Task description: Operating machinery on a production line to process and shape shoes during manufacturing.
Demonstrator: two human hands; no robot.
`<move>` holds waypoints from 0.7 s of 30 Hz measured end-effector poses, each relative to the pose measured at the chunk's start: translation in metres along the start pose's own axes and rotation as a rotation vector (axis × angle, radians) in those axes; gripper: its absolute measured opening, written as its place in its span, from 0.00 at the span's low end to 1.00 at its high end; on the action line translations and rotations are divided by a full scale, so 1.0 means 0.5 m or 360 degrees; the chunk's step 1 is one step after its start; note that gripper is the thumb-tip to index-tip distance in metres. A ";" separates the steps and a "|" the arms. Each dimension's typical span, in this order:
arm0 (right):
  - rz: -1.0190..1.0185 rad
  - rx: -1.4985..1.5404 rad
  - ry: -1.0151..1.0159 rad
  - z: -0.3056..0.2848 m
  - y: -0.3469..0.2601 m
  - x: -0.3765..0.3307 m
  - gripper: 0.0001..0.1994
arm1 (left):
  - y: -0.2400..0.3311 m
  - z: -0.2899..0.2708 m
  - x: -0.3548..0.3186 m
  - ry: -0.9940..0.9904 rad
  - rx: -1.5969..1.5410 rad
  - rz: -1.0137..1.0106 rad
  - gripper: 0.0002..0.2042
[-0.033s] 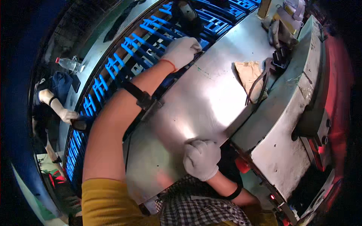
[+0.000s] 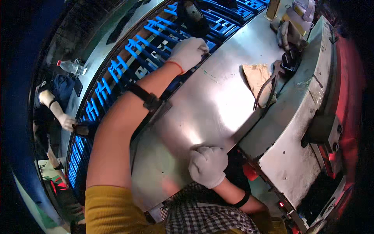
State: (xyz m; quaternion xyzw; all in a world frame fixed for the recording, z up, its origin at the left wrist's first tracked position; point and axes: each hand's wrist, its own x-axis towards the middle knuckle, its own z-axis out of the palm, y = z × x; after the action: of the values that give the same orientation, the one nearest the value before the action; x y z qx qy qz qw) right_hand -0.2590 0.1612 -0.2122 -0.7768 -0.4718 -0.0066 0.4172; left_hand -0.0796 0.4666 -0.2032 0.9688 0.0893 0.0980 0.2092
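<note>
My left hand [image 2: 189,54], in a white glove with an orange cuff edge, reaches forward to the blue-slatted conveyor [image 2: 117,67]. Its fingers are curled closed at the border between the slats and the metal tabletop [image 2: 183,117]; what they hold, if anything, is hidden. Just beyond it, a dark shoe-like object [image 2: 193,16] lies on the slats. My right hand [image 2: 208,167], also in a white glove, is closed in a fist and rests at the near edge of the tabletop, with nothing visible in it.
A brown paper-like piece [image 2: 257,80] and a dark strap [image 2: 268,87] lie at the right, by a pale metal machine housing [image 2: 292,167]. At the left, a co-worker's gloved hand [image 2: 68,122] touches a dark object [image 2: 81,130]. A clear bottle [image 2: 72,67] lies beyond the conveyor.
The co-worker's hand has shifted slightly down and left at the dark object. My own hands stay almost exactly where they were.
</note>
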 end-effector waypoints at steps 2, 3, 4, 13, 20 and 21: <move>-0.0045 0.0038 -0.0002 0.006 -0.013 0.000 0.11 | -0.026 -0.003 0.037 0.0117 0.0042 0.0008 0.10; -0.0051 0.0040 -0.0005 0.011 -0.011 0.000 0.12 | -0.019 0.002 0.064 0.0103 0.0189 -0.0063 0.10; -0.0052 0.0041 -0.0014 0.008 -0.015 -0.002 0.12 | -0.016 0.008 0.079 0.0085 0.0337 -0.0142 0.10; 0.0002 -0.0071 0.0018 0.003 -0.016 -0.008 0.13 | -0.012 -0.007 -0.011 0.0013 0.0246 -0.0167 0.09; -0.0059 -0.0071 0.0106 0.007 -0.019 -0.003 0.13 | 0.008 0.018 0.083 0.0168 0.0320 -0.0085 0.09; -0.0043 -0.0056 0.0090 0.007 -0.020 0.000 0.12 | 0.011 0.023 0.096 0.0083 0.0352 -0.0078 0.09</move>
State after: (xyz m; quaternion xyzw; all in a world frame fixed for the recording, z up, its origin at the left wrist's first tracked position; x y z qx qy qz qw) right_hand -0.2679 0.1656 -0.2082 -0.7770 -0.4701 -0.0426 0.4164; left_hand -0.0298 0.4675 -0.2036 0.9807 0.1285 0.1076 0.1009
